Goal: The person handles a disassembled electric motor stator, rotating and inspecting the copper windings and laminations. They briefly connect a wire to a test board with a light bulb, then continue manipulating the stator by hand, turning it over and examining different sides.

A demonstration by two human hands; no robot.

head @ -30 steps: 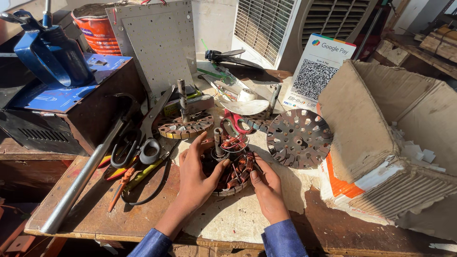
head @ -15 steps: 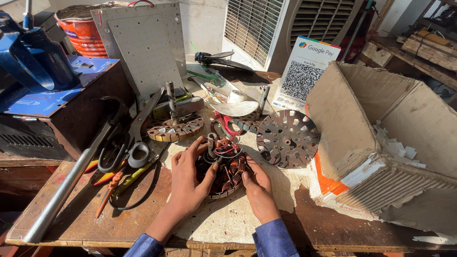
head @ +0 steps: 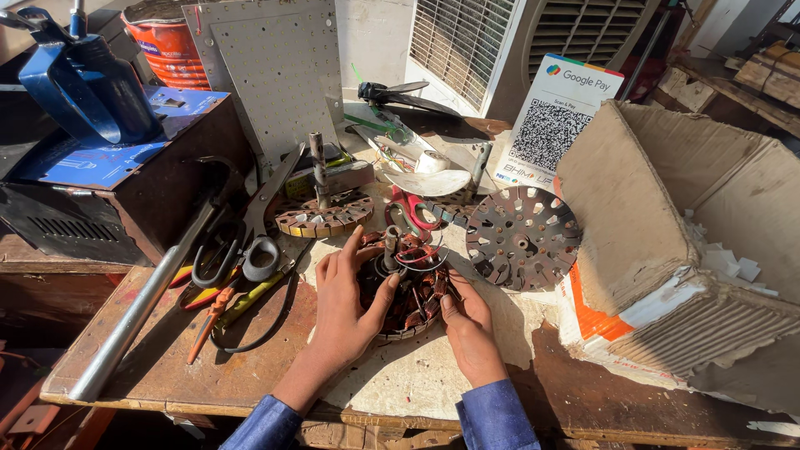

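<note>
Copper-wound motor stator (head: 404, 287) sits centre of worktop (head: 142, 358), on a pale worn sheet, w/ a short shaft sticking up from its middle. Left hand (head: 346, 304) lies against stator's left side, fingers spread and loosely curved, thumb over the windings; touching, not a closed grip. Right hand (head: 468, 321) at stator's lower right edge, fingers curled in, tips pressed into the coils; can't tell if pinching a wire. Blue sleeves at both wrists.

Just right of stator: dark round perforated disc (head: 522, 237), lying flat, near but apart. Red-handled tool (head: 412, 212) just behind stator. Second smaller wound core (head: 325, 218) w/ upright shaft, back-left. Big black scissors (head: 250, 242) left of left hand, w/ orange-handled pliers (head: 208, 308) and a black cable loop beside them. Long metal pipe (head: 137, 312) runs diagonal along left edge. Dark box w/ blue top (head: 125, 179) far left, blue clamp-like tool on it. Open cardboard box (head: 667, 225) right side, white scraps inside. Grey perforated panel (head: 275, 75) and orange bucket (head: 167, 42) at back; white cooler grille (head: 500, 42) behind; printed code card (head: 558, 117) leaning back-right.
</note>
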